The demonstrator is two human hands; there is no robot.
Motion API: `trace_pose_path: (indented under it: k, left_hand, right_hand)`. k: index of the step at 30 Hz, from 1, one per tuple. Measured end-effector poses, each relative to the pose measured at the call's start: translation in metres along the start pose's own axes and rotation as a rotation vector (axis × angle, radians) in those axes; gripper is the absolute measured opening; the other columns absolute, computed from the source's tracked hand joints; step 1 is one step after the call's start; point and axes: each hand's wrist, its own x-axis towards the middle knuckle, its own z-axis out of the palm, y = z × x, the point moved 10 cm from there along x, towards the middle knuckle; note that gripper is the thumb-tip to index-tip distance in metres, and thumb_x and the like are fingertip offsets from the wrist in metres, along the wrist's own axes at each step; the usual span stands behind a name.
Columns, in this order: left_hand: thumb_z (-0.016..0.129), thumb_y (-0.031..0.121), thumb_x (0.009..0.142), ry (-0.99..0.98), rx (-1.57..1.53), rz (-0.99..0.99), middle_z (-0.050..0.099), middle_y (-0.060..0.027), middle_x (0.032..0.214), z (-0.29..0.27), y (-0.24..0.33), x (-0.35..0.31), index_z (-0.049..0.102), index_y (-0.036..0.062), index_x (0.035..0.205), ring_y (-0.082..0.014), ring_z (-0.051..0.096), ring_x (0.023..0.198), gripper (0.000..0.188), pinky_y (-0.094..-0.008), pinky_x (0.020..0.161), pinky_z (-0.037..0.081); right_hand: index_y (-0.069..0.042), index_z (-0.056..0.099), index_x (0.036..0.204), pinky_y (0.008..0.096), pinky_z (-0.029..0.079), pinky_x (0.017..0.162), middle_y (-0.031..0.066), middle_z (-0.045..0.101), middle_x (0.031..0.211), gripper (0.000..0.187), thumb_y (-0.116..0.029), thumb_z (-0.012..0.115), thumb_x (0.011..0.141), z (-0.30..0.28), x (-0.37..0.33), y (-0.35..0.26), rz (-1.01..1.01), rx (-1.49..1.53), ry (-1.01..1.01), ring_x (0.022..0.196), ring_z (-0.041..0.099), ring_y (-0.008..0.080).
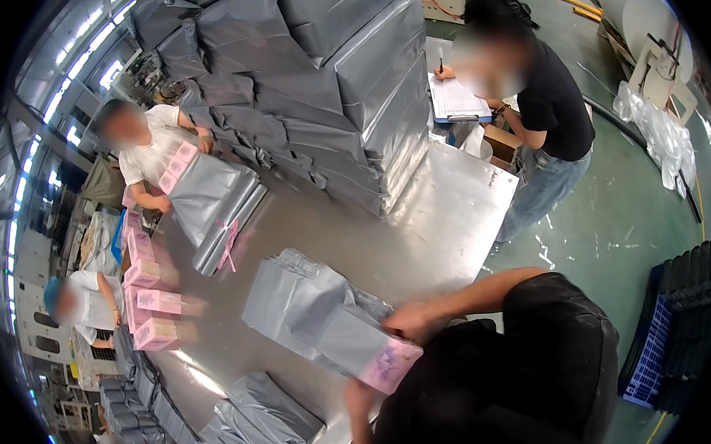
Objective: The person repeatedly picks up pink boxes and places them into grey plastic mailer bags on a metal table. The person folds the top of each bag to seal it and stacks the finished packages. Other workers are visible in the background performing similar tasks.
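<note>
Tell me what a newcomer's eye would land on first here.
Probably the towering stack of silvery-grey plastic bundles at the top centre, rising from the metal table. Next, the pink blocks along the table's left side stand out against all that grey. Closer in, at lower centre, a pink patterned piece shows at the end of a grey plastic pile.

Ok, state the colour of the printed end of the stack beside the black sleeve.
The printed end is pink with purple markings; the head view shows it.
</note>
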Motion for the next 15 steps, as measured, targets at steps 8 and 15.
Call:
trace_pose_path:
  k: [8,15]
  left_hand:
    - [0.068,0.004,0.086,0.137,-0.869,-0.270,0.058,-0.0050,0.066,-0.015,0.017,0.004,0.057,0.0017,0.100,-0.0129,0.053,0.048,0.018,-0.0267,0.042,0.040]
    - [0.071,0.009,0.090,0.499,-0.803,-0.156,0.056,-0.0025,0.062,0.030,-0.038,-0.016,0.055,0.0024,0.093,-0.0122,0.052,0.048,0.018,-0.0301,0.043,0.041]
  right_hand:
    - [-0.007,0.064,0.098,0.0414,0.054,0.075,0.0128,0.070,0.093,0.021,-0.021,0.071,0.085,-0.032,-0.008,0.050,0.054,0.302,0.510,0.088,0.069,0.0299]
    - [-0.008,0.061,0.102,0.0507,0.057,0.074,0.0164,0.071,0.093,0.016,-0.020,0.056,0.092,0.054,-0.004,-0.078,-0.339,-0.454,0.074,0.087,0.071,0.0370]
